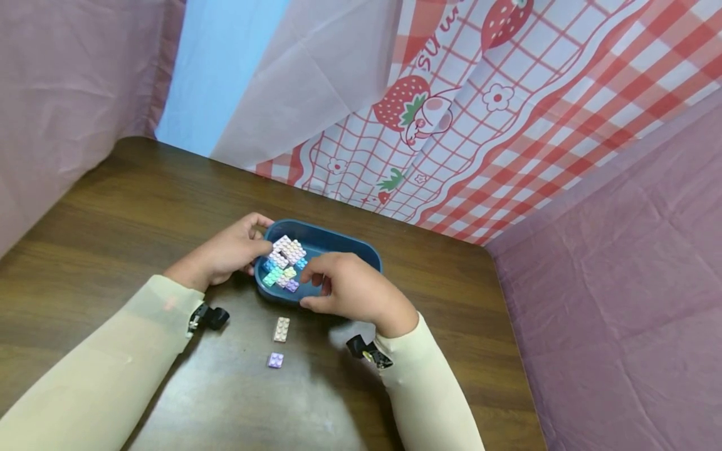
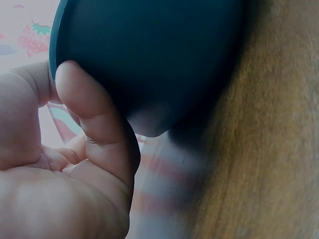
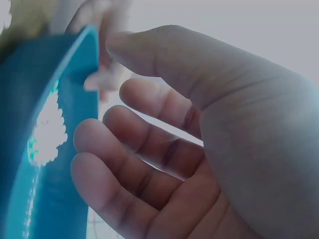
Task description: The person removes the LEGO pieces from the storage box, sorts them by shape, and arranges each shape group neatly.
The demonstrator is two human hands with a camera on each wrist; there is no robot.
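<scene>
A dark blue oval tray [image 1: 344, 243] stands on the table, with several small toy building bricks [image 1: 290, 250] gathered in its left end: white, blue, mint green, yellow and purple. My left hand [image 1: 228, 254] grips that end by the rim, thumb over the edge; the left wrist view has its fingers against the tray's outer wall [image 2: 154, 55]. Over the front right part of the tray is my right hand [image 1: 355, 291], fingers loosely bent and apart from the thumb. Nothing shows between these fingers in the right wrist view, where the bricks [image 3: 48, 132] appear washed out by glare.
In front of the tray a cream brick [image 1: 281, 329] lies on the wooden table [image 1: 237, 388], with a small purple brick [image 1: 275, 360] nearer to me. A red-and-white strawberry cloth [image 1: 451, 125] hangs behind. Pinkish curtains [image 1: 620, 269] close off both sides.
</scene>
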